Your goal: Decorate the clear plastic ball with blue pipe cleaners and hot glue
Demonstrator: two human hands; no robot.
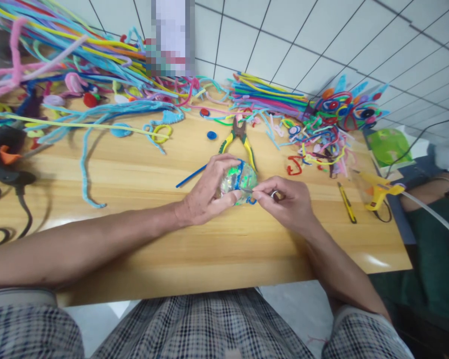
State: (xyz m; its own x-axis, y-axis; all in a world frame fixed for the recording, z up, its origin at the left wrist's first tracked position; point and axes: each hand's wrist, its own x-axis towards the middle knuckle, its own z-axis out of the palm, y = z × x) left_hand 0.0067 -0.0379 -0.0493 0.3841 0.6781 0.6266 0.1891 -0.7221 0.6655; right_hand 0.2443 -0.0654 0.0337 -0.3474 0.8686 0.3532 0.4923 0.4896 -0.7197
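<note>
My left hand (211, 192) is wrapped around a clear, shiny ball (232, 182) with green and iridescent glints, keeping it just above or on the wooden table. A strip of blue pipe cleaner (240, 172) runs over the ball's surface. Pinched in my right hand (284, 199) is a slim metal tool (247, 190), its tip touching the ball by the blue strip; its exact kind is unclear. Just behind the ball lie pliers (239, 129) with yellow-green handles, spread apart. A straight blue pipe cleaner (190, 177) rests left of the ball.
Bundles of coloured pipe cleaners (108, 50) crowd the back left, with another stack (269, 97) behind. Scraps (322, 144) lie at right, near a yellow utility knife (346, 202) and a yellow glue gun (379, 192). A black corded tool (7, 159) stands left. Another person's arm (428, 194) shows far right.
</note>
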